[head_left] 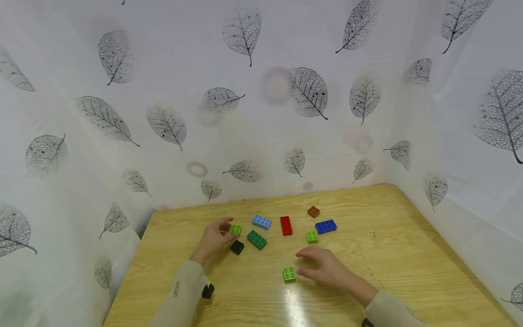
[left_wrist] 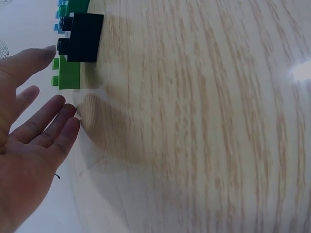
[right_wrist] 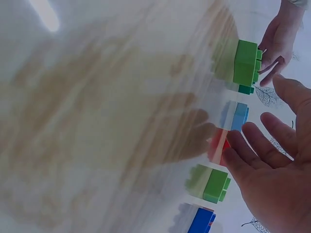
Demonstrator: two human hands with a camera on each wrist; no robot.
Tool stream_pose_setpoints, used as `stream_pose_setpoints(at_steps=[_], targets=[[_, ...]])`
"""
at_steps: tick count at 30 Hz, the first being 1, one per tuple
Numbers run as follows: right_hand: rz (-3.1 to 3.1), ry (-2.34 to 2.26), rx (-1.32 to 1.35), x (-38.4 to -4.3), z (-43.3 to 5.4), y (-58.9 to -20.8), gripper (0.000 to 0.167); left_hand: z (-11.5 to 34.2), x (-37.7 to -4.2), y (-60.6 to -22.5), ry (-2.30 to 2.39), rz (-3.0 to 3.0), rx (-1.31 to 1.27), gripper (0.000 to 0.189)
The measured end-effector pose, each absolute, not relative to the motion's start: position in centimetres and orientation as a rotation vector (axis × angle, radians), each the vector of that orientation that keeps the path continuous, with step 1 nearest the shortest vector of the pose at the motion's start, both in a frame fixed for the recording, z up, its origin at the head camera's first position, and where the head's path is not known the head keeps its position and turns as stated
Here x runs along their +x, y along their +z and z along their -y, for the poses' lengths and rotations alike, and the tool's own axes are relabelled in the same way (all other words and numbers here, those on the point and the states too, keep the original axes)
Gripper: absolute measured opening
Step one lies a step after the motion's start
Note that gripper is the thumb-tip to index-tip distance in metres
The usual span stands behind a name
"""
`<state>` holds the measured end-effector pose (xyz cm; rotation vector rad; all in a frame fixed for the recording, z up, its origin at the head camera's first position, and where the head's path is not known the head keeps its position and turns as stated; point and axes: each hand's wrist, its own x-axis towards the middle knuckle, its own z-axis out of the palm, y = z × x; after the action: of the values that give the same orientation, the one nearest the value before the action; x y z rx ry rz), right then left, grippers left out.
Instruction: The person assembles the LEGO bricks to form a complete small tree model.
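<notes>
My left hand (head_left: 216, 236) is at the left of the table, fingers spread beside a lime green block (head_left: 236, 230). In the left wrist view a gap shows between the thumb, the fingers and that block. A black block (head_left: 237, 247) stands close to the thumb. My right hand (head_left: 324, 268) hovers with relaxed fingers just right of another lime block (head_left: 289, 274). Its thumb and fingertips are apart from each other and hold nothing. Behind its fingertips is a third lime block (head_left: 312, 237).
Further back lie a dark green block (head_left: 256, 240), a light blue block (head_left: 261, 221), a red block (head_left: 286, 225), a brown block (head_left: 313, 211) and a dark blue block (head_left: 325, 226). White leaf-patterned curtains (head_left: 253, 127) border the wooden table (head_left: 388, 254) at the back and sides.
</notes>
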<state>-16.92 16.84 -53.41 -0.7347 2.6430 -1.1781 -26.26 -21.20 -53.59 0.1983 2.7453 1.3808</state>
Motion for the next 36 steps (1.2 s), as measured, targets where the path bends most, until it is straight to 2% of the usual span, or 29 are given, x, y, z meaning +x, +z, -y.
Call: stream_pose_setpoints(at_steps=[20, 36], targets=[[-2.611, -1.076, -0.861, -16.7, -15.6, -54.3, 0.047, 21.3, -26.5, -54.3, 1.261, -2.818, 0.320, 0.047], [-2.658, -0.954, -0.915, -17.3, -15.4, -54.7, 0.035, 20.8, -26.4, -54.4, 1.218, -2.853, 0.257, 0.040]])
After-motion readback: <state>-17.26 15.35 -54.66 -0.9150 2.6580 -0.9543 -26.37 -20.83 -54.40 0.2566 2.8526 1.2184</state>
